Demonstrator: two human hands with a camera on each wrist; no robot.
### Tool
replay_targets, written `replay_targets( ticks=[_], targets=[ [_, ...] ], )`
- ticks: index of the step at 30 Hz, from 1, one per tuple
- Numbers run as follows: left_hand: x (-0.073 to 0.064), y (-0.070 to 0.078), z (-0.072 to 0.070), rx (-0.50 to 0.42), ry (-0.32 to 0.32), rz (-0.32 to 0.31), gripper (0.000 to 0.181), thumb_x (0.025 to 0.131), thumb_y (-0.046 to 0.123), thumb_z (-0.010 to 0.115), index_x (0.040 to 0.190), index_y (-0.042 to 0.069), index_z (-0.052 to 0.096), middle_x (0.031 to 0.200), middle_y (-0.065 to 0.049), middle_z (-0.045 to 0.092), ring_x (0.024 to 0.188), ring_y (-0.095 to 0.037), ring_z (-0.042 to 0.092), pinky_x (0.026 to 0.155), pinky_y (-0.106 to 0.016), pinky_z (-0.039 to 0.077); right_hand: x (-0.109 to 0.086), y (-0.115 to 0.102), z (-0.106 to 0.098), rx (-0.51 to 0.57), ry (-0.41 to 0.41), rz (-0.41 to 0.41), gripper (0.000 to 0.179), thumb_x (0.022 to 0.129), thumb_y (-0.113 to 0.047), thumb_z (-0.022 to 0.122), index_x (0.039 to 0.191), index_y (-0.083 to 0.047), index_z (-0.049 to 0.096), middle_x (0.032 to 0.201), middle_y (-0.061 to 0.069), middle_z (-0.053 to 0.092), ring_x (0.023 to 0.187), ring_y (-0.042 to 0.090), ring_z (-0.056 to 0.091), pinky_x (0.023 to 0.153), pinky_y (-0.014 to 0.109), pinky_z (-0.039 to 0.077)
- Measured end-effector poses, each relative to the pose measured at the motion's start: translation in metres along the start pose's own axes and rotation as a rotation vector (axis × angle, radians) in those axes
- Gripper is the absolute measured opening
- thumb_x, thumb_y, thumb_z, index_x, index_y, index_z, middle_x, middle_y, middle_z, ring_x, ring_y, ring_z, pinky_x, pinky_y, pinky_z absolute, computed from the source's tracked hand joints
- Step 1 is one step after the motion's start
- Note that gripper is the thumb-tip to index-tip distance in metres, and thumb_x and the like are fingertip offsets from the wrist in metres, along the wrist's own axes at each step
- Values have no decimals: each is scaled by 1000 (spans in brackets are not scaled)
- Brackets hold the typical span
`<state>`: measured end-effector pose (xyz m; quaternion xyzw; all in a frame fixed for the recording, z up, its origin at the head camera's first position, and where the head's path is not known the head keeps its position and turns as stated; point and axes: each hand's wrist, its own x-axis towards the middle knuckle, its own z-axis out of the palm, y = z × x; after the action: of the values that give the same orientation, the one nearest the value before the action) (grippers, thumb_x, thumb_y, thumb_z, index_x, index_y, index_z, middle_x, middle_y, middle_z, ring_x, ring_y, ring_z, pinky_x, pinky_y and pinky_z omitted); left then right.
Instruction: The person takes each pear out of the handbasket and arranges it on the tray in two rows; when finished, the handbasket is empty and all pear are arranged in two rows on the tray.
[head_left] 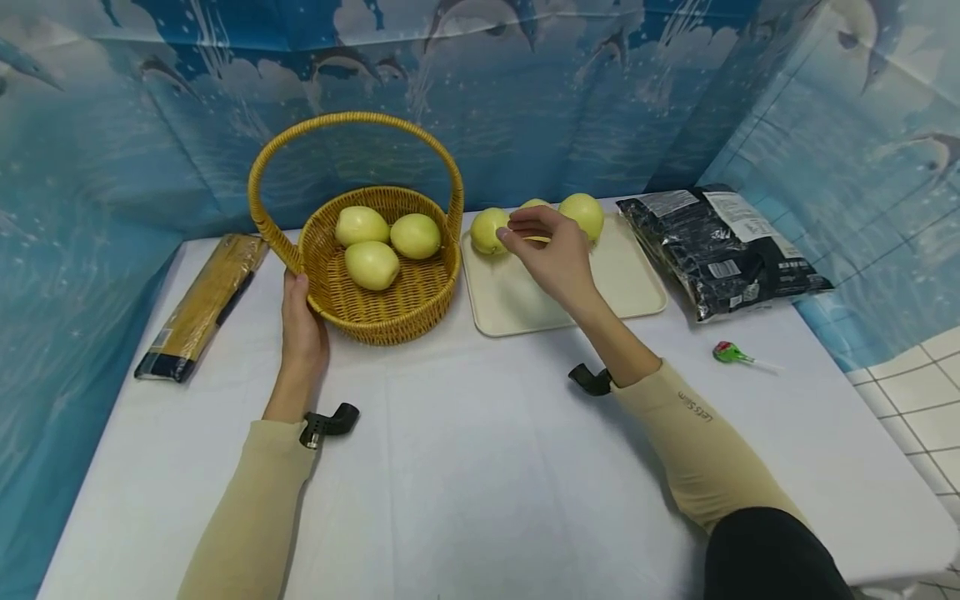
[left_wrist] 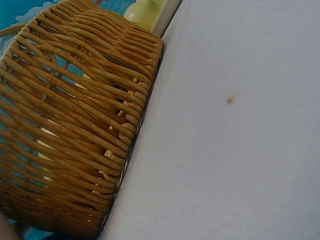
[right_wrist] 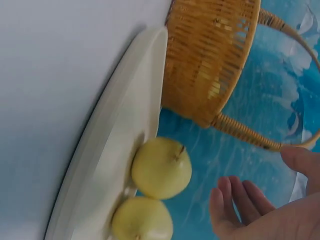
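My left hand holds the left side of a wicker basket, its thumb up by the handle's foot; the other fingers are mostly hidden. Inside the basket lie three yellow-green pears. The woven wall fills much of the left wrist view. Above a cream tray hovers my right hand, fingers loosely bent and nothing between them. Three more pears are on the tray: one at its left, one mostly behind the hand, one farther right. Two pears show beside the hand in the right wrist view.
A pack of what looks like dry noodles lies left of the basket. Right of the tray is a black plastic package, with a wrapped lollipop in front of it. A blue dolphin curtain hangs behind the white-covered table.
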<state>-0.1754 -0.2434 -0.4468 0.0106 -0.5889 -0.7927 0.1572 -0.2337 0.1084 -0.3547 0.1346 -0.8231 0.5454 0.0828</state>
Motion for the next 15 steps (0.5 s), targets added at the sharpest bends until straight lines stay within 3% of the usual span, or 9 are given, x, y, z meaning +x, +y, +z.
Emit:
replay_targets(
  ticks=[6, 15],
  targets=[
    [-1, 1, 0, 9, 0, -7, 55, 114, 28, 30, 168, 26, 20, 171, -9, 29, 158, -23, 27, 132, -32, 17, -5, -14, 25, 4, -108, -53, 40, 97, -28, 78, 129, -6, 70, 127, 12, 71, 122, 26, 68, 108, 42, 55],
    [0, 1, 0, 13, -7, -3, 54, 114, 26, 29, 167, 25, 19, 169, -12, 29, 157, -24, 28, 132, -33, 18, -5, -29, 51, -22, -220, -63, 48, 96, -28, 79, 136, -6, 66, 135, 15, 68, 125, 29, 65, 112, 43, 51]
  ],
)
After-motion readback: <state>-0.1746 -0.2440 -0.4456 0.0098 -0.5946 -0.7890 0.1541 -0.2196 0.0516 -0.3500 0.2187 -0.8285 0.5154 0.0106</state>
